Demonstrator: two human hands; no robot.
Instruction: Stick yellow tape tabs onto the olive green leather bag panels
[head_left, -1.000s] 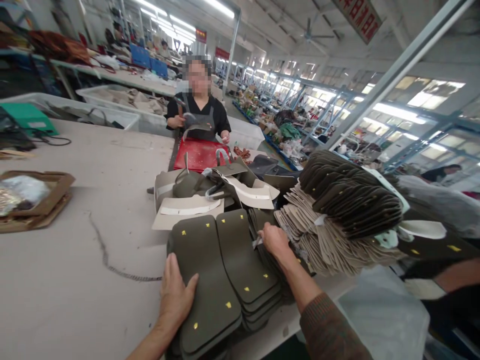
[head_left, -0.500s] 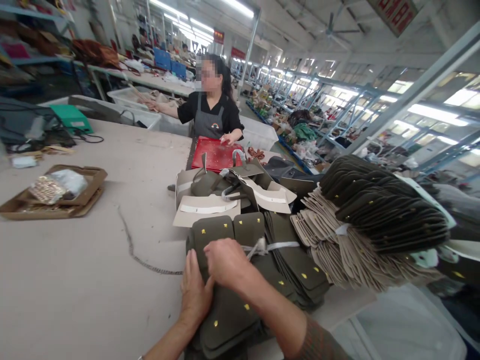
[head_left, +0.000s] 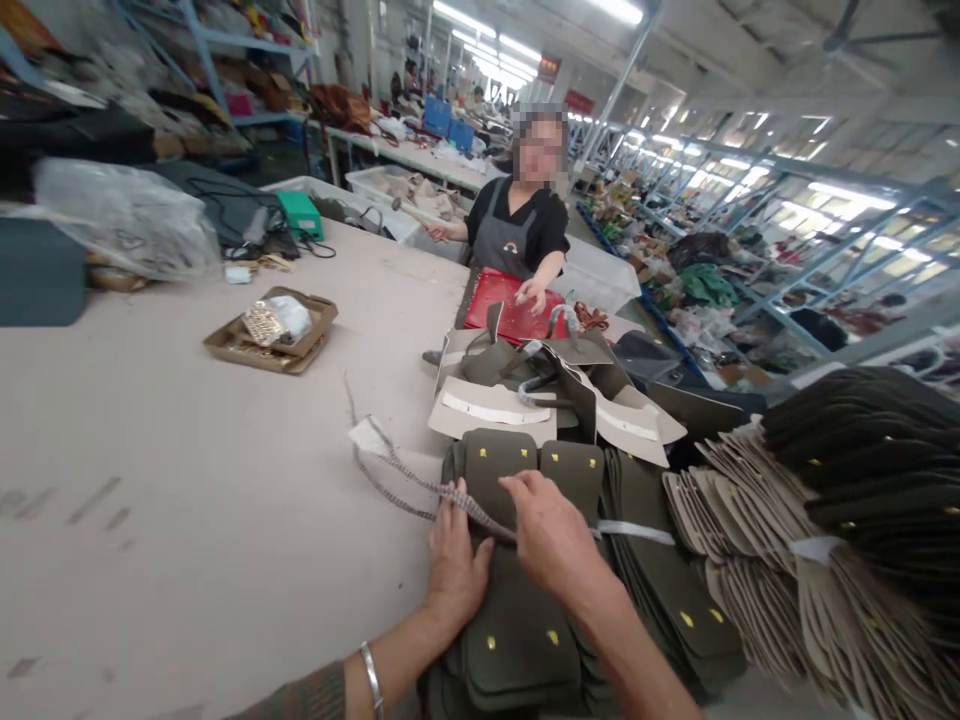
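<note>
Stacked dark green pieces (head_left: pixel 521 625) with yellow marks lie at the table's near edge. My left hand (head_left: pixel 457 570) rests on their left side, its fingers extended beside a patterned strap (head_left: pixel 480 512). Above the stack, my right hand (head_left: pixel 551 525) is closed, with thumb and forefinger together; what it grips, if anything, is too small to make out. The strap runs across the stack and curves onto the table, near a small white tag (head_left: pixel 370 436). A white band (head_left: pixel 637 532) crosses the pieces at the right.
Beyond the stack lie beige and green bag parts (head_left: pixel 495 405). More bundled pieces (head_left: pixel 817 570) are at the right. A cardboard tray (head_left: pixel 300 355) stands on the table (head_left: pixel 225 480). Across it, a person (head_left: pixel 517 225) has one hand over a red piece (head_left: pixel 491 295).
The view has turned left. The strap now lies across the stack by my left hand, and a white tag shows on the table. The person's head has turned.
</note>
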